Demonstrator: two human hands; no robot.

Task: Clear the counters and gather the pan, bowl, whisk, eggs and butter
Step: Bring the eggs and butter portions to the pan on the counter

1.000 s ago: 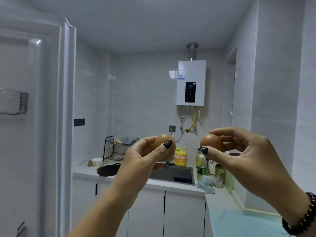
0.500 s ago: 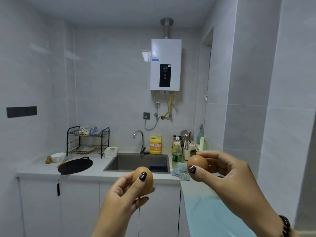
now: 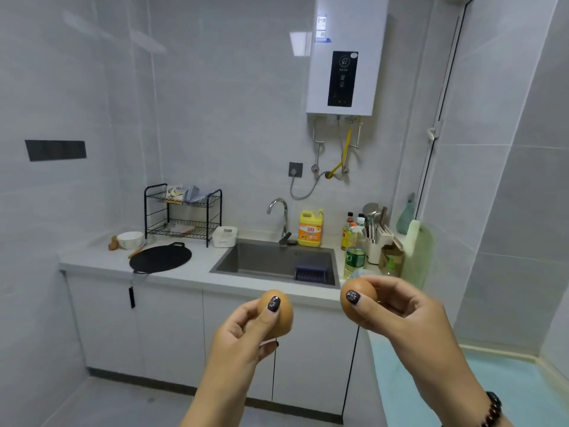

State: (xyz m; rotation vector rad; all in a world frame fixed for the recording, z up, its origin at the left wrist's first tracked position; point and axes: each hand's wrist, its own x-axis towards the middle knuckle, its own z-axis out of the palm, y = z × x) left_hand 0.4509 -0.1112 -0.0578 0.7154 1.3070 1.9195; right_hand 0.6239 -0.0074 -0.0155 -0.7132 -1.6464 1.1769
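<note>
Left hand (image 3: 243, 331) pinches one brown egg (image 3: 281, 315), right hand (image 3: 397, 315) another egg (image 3: 357, 298), both mid-air before the counter's front edge (image 3: 197, 280) by the sink (image 3: 277, 260); thumb-and-fingertip holds, so over-squeeze cracks, slip drops.

We saw a grey counter (image 3: 197, 274) bearing a black pan (image 3: 160, 258), a white bowl (image 3: 130, 239), a wire rack (image 3: 183, 213) and a yellow detergent jug (image 3: 311, 228).

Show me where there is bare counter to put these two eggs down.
Bare counter lies between the black pan and the sink, and along the front edge. The right corner is crowded with bottles and a utensil holder; the white bowl fills the far left.
</note>
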